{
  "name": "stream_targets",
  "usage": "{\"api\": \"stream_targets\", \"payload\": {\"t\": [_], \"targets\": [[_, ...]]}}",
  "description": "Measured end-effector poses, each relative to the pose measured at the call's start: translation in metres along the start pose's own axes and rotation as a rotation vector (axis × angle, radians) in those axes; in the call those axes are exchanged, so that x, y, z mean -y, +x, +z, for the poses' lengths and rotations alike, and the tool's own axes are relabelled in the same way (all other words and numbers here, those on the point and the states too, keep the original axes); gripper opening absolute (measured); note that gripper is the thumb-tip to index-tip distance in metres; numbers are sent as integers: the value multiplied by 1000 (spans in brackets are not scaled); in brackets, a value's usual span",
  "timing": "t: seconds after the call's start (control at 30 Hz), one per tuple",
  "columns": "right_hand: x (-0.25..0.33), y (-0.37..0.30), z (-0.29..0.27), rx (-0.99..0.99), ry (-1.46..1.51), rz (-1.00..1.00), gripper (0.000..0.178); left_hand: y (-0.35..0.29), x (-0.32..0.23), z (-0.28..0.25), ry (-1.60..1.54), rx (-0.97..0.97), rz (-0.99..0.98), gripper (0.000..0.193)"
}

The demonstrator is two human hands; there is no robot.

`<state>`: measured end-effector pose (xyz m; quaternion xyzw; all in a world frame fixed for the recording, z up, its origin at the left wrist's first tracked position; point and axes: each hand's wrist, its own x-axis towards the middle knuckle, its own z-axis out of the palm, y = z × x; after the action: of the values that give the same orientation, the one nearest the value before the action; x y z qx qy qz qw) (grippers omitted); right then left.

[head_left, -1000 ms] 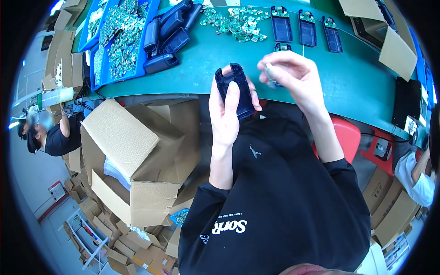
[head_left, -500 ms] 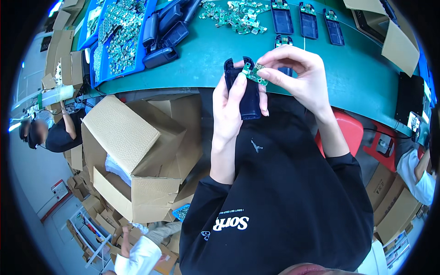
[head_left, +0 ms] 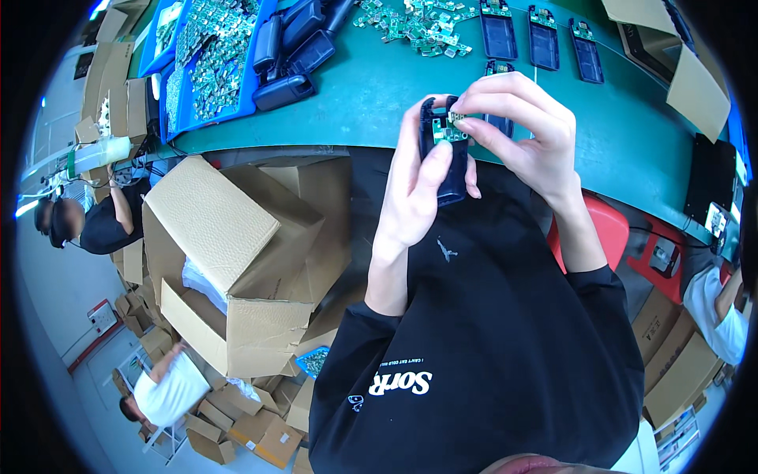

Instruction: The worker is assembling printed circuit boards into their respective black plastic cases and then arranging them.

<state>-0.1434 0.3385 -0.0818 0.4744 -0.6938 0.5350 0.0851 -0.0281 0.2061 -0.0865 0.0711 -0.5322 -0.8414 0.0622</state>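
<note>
The left hand [head_left: 414, 189] is wrapped around a dark plastic housing [head_left: 444, 158], holding it upright above the near edge of the green bench [head_left: 371, 95], fingers clamped on its sides. The right hand [head_left: 525, 134] pinches a small green circuit board [head_left: 451, 130] between thumb and fingertips and presses it against the housing's upper end; whether the board sits fully home cannot be told, so this fitting looks to be in hand rather than finished. Beyond the housing, at the bench's far edge, three housings [head_left: 543, 35] lie in a row with boards already in their tops, which reads as done work. To their left is a loose heap of boards [head_left: 410, 20], and further left more empty housings [head_left: 292, 47] by a blue tray [head_left: 209, 63] of boards, so plenty seems left.
</note>
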Motion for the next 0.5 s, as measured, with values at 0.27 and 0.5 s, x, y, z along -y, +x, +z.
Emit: {"api": "stream_targets", "payload": {"t": [0.27,0.5], "targets": [[1,-3,3,-16,16,35,22,0,-2,4,-47,23,-72,43],[3,-1,2,-21,-20,-16,22,0,2,1,62,29,-26,40]]}}
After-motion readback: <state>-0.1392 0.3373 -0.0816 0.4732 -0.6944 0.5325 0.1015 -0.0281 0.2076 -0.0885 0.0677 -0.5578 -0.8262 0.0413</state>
